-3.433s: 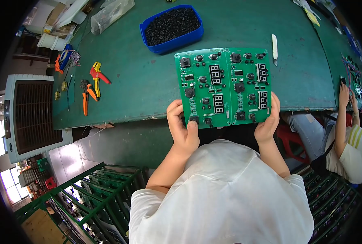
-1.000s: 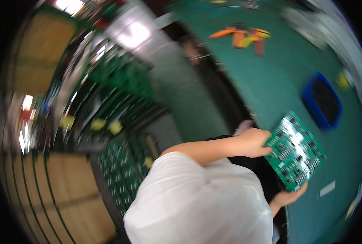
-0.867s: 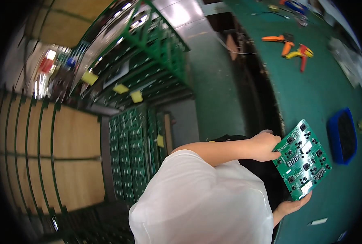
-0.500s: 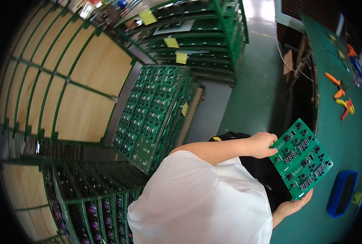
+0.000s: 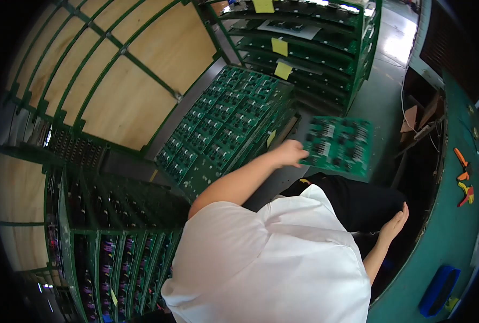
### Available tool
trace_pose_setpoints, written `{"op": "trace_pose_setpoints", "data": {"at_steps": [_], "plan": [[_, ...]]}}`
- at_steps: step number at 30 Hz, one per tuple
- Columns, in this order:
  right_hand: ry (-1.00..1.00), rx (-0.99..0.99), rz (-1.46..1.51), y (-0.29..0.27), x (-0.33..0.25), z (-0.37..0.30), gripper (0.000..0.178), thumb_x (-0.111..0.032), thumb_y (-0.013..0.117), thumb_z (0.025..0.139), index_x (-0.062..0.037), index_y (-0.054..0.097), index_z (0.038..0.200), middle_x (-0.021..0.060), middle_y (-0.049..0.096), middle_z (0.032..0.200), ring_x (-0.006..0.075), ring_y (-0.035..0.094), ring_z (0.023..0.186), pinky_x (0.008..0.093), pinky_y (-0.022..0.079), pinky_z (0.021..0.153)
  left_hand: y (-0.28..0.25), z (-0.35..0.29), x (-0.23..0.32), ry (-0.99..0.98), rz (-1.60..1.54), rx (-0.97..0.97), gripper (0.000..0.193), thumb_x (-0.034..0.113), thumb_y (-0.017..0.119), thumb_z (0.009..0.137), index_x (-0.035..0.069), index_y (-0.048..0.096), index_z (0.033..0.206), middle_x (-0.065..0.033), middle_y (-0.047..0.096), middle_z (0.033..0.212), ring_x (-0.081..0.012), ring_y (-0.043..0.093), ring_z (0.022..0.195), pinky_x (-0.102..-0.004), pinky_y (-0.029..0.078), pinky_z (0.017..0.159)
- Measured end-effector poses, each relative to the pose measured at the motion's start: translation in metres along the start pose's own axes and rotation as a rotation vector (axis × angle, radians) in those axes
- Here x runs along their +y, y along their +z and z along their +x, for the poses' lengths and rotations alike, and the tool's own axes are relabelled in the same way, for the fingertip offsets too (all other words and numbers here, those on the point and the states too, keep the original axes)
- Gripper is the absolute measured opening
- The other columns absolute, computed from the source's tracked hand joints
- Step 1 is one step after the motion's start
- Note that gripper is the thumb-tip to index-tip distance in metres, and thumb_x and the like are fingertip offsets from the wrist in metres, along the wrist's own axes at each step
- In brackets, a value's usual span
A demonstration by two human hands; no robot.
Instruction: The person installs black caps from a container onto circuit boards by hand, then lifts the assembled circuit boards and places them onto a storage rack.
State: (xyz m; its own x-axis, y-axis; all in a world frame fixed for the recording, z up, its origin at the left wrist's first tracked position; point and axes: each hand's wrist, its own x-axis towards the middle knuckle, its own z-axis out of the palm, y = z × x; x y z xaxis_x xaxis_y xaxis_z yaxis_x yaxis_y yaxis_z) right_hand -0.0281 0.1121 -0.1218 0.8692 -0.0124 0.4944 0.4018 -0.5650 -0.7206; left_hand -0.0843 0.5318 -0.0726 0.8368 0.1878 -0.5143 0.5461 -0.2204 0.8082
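My left hand (image 5: 292, 154) grips the left edge of a green circuit board (image 5: 339, 153) carrying digit displays and small black parts. The board is slightly blurred and hangs above the floor, to the right of a stack of green trays (image 5: 192, 183) filled with similar boards. Beside my dark trousers (image 5: 352, 202), near the workbench edge, my right hand (image 5: 394, 223) has its fingers stretched out and holds nothing.
A green workbench (image 5: 438, 215) runs along the right, with orange-handled pliers (image 5: 461, 164), a red-and-yellow hand tool (image 5: 466, 194) and a blue tray (image 5: 440, 290). A shelved rack (image 5: 298, 51) stands at the back. Another rack of boards (image 5: 121, 258) is at lower left.
My left hand has carried the circuit board leftward, off the workbench side toward the tray stack. My right hand has let go of the board. The whole view has shifted too.
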Motion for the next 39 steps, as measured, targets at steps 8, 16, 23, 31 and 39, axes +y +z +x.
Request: {"op": "trace_pose_setpoints", "data": {"at_steps": [8, 16, 23, 31, 39], "plan": [[0.330, 0.252, -0.207, -0.018, 0.104, -0.057, 0.037, -0.023, 0.038, 0.095, 0.0043, 0.056, 0.112, 0.0202, 0.056, 0.112, 0.0307, 0.054, 0.104, 0.0361, 0.041, 0.092, -0.138, -0.153, -0.205, -0.334, -0.276, 0.648, 0.018, 0.016, 0.059, 0.083, -0.001, 0.053, 0.081, -0.0044, 0.045, 0.063, -0.0149, 0.050, 0.053, -0.0346, 0.057, 0.059], [0.529, 0.087, -0.222, -0.016, 0.165, -0.097, 0.046, -0.032, 0.039, 0.095, 0.0062, 0.057, 0.111, 0.0209, 0.059, 0.111, 0.0299, 0.056, 0.104, 0.0336, 0.041, 0.092, -0.167, -0.233, -0.352, -0.915, -0.523, 0.926, 0.039, 0.009, 0.058, 0.084, -0.004, 0.044, 0.118, -0.0163, 0.046, 0.112, -0.0308, 0.059, 0.088, -0.0399, 0.060, 0.065], [0.726, 0.055, -0.252, -0.032, 0.160, -0.118, 0.054, -0.042, 0.038, 0.094, 0.0056, 0.058, 0.111, 0.0208, 0.060, 0.109, 0.0298, 0.057, 0.102, 0.0338, 0.042, 0.090, -0.165, -0.227, -0.364, -0.916, -0.666, 1.055, 0.015, 0.001, 0.051, 0.082, -0.002, 0.053, 0.097, -0.0181, 0.050, 0.094, -0.0300, 0.055, 0.077, -0.0411, 0.059, 0.059], [0.806, 0.059, -0.214, -0.041, 0.167, -0.130, 0.058, -0.046, 0.041, 0.093, 0.0071, 0.057, 0.110, 0.0177, 0.062, 0.108, 0.0266, 0.058, 0.099, 0.0323, 0.042, 0.088, -0.177, -0.206, -0.404, -0.926, -0.634, 1.010, 0.020, 0.011, 0.053, 0.085, 0.001, 0.052, 0.103, -0.0157, 0.049, 0.091, -0.0284, 0.054, 0.075, -0.0409, 0.058, 0.059], [0.921, 0.069, -0.026, -0.051, 0.181, -0.139, 0.058, -0.048, 0.043, 0.091, 0.0063, 0.058, 0.107, 0.0119, 0.063, 0.098, 0.0199, 0.058, 0.086, 0.0292, 0.045, 0.078, -0.189, -0.198, -0.423, -0.972, -0.625, 1.025, 0.026, 0.018, 0.052, 0.087, 0.002, 0.052, 0.107, -0.0173, 0.054, 0.093, -0.0291, 0.058, 0.070, -0.0396, 0.058, 0.055]]}}
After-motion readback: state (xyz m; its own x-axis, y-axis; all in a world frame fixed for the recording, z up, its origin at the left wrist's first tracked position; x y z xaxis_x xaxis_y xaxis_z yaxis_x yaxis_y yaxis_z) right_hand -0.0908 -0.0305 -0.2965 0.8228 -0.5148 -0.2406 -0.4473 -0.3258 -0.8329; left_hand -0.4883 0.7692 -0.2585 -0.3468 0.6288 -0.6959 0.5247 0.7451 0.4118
